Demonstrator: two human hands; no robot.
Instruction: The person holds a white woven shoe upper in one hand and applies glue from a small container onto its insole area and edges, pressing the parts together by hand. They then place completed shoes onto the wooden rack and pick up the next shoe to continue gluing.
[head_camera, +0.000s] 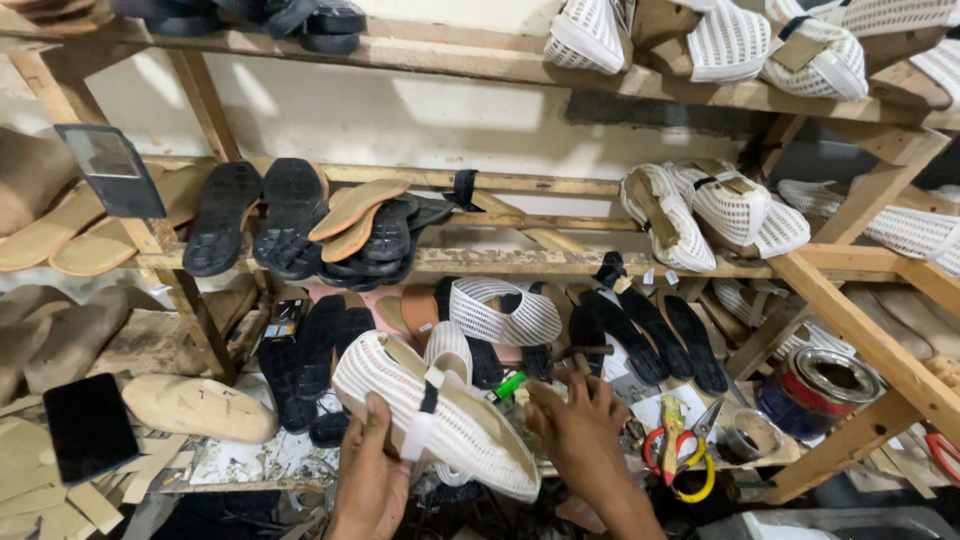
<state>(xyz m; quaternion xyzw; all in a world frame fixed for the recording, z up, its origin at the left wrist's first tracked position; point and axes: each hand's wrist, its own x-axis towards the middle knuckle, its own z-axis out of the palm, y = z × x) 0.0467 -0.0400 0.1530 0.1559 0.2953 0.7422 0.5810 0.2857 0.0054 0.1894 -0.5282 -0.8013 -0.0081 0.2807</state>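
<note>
- White mesh shoe upper on a tan wooden last (440, 415), lower centre of frame, tilted with its toe toward lower right; a black strap and a white band cross its middle.
- Left hand (368, 470), bottom centre, grasps the shoe from beneath at its left side; thumb lies up along the mesh, fingers curled under.
- Right hand (585, 425), just right of the shoe's toe end, fingers spread and bent down among small items on the cluttered workbench (250, 465); whether it grips anything cannot be told.
- Green lighter-like piece (508, 385) just above the shoe, between the two hands.
- Red-and-yellow-handled scissors (680, 455) lie right of the right hand; a small round open tin (750, 435) beside them, a larger open metal can (820, 385) further right.
- Bare wooden last (198, 408) lies at lower left, with a flat black rectangular device (90, 425) left of it.
- Black rubber soles (255, 215) and tan insoles (355, 210) lean on the middle wooden rack, left of centre.
- More white mesh uppers (740, 210) sit on the rack shelves at right and upper right.
</note>
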